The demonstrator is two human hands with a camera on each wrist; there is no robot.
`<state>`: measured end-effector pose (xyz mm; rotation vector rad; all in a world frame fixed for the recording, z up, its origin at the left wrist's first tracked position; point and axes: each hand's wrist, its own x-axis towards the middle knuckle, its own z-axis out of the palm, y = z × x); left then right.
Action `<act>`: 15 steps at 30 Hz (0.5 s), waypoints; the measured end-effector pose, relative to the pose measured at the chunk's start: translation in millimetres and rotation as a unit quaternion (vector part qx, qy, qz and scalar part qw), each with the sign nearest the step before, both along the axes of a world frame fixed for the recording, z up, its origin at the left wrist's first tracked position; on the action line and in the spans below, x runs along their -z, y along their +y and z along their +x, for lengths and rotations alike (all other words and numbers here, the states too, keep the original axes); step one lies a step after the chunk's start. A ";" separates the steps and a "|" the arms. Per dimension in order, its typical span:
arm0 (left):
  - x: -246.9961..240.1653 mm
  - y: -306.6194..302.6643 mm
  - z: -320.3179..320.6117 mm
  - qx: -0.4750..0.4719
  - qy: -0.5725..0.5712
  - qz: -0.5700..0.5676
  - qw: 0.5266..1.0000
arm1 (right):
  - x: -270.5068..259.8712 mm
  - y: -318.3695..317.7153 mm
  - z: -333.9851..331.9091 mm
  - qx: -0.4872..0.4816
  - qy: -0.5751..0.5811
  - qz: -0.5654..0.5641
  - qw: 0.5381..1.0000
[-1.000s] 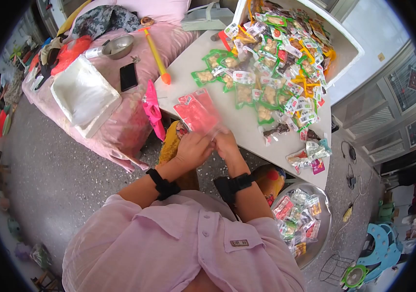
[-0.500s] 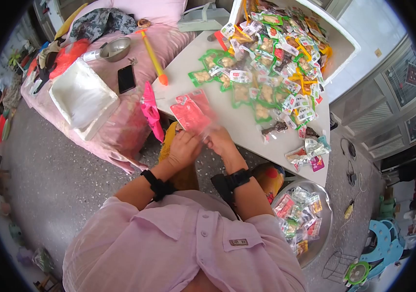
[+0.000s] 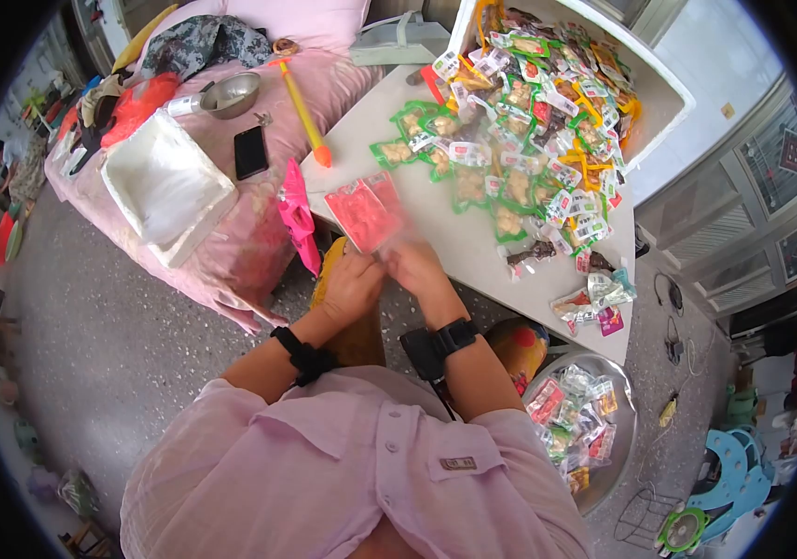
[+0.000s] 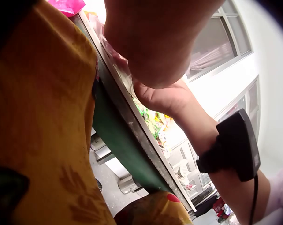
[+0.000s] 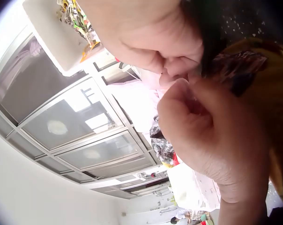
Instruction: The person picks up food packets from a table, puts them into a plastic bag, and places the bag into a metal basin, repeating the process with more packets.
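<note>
A clear plastic bag with flat red packets [image 3: 361,211] lies over the near edge of the white table, its near end at the hands. The left hand [image 3: 354,282] pinches that end between curled fingers and thumb. Close beside it on the right, the right hand [image 3: 415,268] grips the same end. In the right wrist view the left hand [image 5: 212,126] is curled with a bit of clear plastic at its fingertips, touching the right hand [image 5: 155,40]. The left wrist view shows the heel of the left hand [image 4: 155,47] close up, hiding the fingers and the bag.
Several snack packets [image 3: 520,182] spill from a tipped white foam box [image 3: 669,107] across the table [image 3: 352,154]. A metal basin [image 3: 624,424] with more packets stands low on the right. On the pink bed are a foam tray [image 3: 161,186], a phone [image 3: 250,152] and a metal bowl [image 3: 231,95].
Both hands have shifted slightly left, still at the near end of the red-packet bag. The bag lies a little more upright in the head view. Other things stay put.
</note>
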<state>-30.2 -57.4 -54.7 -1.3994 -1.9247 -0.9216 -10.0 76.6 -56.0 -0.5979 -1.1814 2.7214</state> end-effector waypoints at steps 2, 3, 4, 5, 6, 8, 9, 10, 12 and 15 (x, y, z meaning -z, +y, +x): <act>-7.9 -6.0 2.0 -0.028 0.013 -0.015 0.999 | -9.2 6.2 15.0 -0.042 -0.021 0.028 0.999; -9.2 -8.2 2.6 -0.041 0.020 -0.022 0.999 | -15.2 9.9 23.8 -0.062 -0.032 0.042 0.997; -8.4 -9.4 1.3 -0.028 0.024 -0.025 0.999 | -15.2 13.6 31.1 -0.056 -0.049 0.082 0.994; -8.3 -9.9 -2.1 -0.015 0.028 -0.028 0.999 | -15.1 17.3 38.0 -0.050 -0.065 0.123 0.989; -10.5 -9.5 -5.6 -0.002 0.033 -0.030 0.999 | -15.9 21.4 44.0 -0.044 -0.081 0.165 0.982; -19.7 -8.3 -13.3 0.022 0.034 -0.022 0.999 | -20.6 29.3 54.8 0.009 -0.084 0.264 0.961; -28.7 -7.8 -16.9 0.034 0.035 -0.018 0.999 | -25.1 33.0 60.7 0.035 -0.085 0.312 0.946; -39.5 -7.6 -20.8 0.038 0.030 -0.023 0.999 | -36.1 35.4 67.3 0.050 -0.100 0.322 0.940; -62.4 -5.9 -34.2 0.069 0.014 -0.022 0.997 | -20.6 54.4 72.3 0.098 -0.018 0.453 0.886; -102.2 -3.8 -48.6 0.130 -0.106 -0.015 0.986 | -37.9 65.4 82.1 0.129 0.031 0.528 0.839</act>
